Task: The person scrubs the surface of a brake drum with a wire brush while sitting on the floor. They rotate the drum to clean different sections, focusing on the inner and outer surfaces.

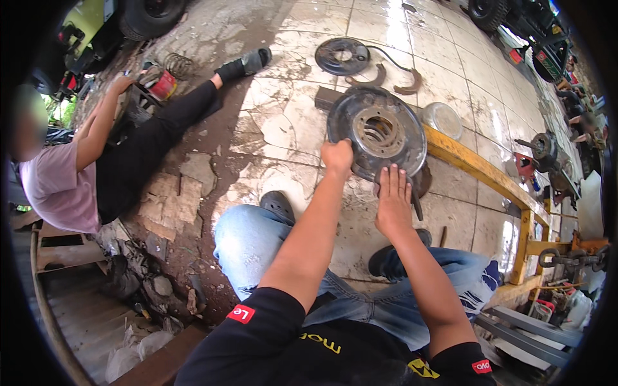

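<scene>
Two round brake backing plates lie on the tiled floor. The nearer plate is rusty grey metal, dished, with a ring-shaped hub and coil springs at its centre; it stands tilted against a yellow steel beam that runs toward the floor's right edge. The person's left hand is clenched on the plate's lower left rim, grasping it. The right hand lies flat with fingers spread on the plate's lower rim, pressing and not closed around anything. Just beside that hand a thin dark tool hangs below the plate; what kind it is cannot be told.

The farther plate is darker and lies flat toward the floor's far edge, with a cable trailing from it. Two curved brake shoes, brown and crescent-shaped, rest between the plates. One clear glass bowl sits past the beam; its contents cannot be made out. A second person sits on the cracked left part of the floor, near one coil spring.
</scene>
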Demonstrator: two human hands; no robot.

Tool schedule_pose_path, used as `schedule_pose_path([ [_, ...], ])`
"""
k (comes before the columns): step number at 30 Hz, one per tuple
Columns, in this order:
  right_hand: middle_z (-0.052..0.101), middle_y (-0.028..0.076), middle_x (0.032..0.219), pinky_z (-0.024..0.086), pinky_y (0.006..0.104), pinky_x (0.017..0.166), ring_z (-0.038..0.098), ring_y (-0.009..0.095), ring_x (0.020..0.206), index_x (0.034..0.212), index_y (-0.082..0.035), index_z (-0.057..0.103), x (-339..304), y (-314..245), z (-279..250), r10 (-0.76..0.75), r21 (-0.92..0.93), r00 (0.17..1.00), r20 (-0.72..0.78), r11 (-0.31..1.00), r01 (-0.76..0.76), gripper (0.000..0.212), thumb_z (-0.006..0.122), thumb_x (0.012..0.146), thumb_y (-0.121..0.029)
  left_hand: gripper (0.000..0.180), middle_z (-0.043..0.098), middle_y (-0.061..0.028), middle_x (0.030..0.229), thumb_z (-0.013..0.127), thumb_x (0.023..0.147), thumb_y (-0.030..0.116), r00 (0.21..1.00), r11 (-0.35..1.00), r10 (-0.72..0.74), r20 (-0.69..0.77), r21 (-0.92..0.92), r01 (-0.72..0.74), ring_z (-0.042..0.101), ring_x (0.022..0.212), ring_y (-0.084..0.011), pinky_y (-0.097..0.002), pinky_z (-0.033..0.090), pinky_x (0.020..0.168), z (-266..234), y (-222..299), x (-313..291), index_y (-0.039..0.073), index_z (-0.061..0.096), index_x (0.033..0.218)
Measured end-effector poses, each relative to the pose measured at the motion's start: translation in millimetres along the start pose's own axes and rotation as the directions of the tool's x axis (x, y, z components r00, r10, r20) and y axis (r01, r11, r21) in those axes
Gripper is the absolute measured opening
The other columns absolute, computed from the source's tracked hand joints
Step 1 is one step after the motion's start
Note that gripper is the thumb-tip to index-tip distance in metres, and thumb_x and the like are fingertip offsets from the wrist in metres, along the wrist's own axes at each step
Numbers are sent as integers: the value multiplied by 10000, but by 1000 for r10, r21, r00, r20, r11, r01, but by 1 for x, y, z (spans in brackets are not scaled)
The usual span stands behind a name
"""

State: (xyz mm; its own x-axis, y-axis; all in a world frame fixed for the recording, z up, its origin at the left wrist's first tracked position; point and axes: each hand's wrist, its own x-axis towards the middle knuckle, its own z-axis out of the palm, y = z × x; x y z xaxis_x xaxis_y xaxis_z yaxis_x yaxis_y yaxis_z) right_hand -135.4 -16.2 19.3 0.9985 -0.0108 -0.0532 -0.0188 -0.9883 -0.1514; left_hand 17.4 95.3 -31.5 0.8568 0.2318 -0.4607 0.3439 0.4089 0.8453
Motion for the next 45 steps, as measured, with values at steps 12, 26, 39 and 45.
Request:
schedule_pose_path([
  [12,201,252,1584,162,573,1180,167,432,1480,1515,30,238,18,-8,-6,62,-6,998,-22,998,-62,693,539,900,-80,317,660,-216,1024,628,829,2,1000,999,-31,0,-37,31,655,899,-304,-415,530,778,-6,1,-2,-114,577,1119],
  [26,235,261,1565,141,589,1175,159,462,1469,1513,16,242,15,-10,3,53,41,994,-97,998,-49,665,521,919,-88,368,649,-208,1051,585,803,-37,999,996,52,-12,-65,-53,652,896,-289,-400,534,789,-3,-9,9,-84,560,1167],
  [39,220,291,1550,183,606,1163,178,488,1453,1507,11,241,12,1,13,22,16,982,-187,1000,-19,882,654,729,-20,424,596,-235,1100,554,796,-75,997,986,-51,52,-157,59,653,925,-350,-487,565,776,12,22,-15,-91,474,1212],
  [45,272,286,1532,171,595,1168,213,459,1451,1482,25,301,11,-16,8,65,78,986,-157,996,-53,678,546,852,-21,409,596,-234,1077,562,804,-63,998,987,-21,53,-155,29,648,935,-340,-479,566,787,5,22,-8,-92,481,1204],
])
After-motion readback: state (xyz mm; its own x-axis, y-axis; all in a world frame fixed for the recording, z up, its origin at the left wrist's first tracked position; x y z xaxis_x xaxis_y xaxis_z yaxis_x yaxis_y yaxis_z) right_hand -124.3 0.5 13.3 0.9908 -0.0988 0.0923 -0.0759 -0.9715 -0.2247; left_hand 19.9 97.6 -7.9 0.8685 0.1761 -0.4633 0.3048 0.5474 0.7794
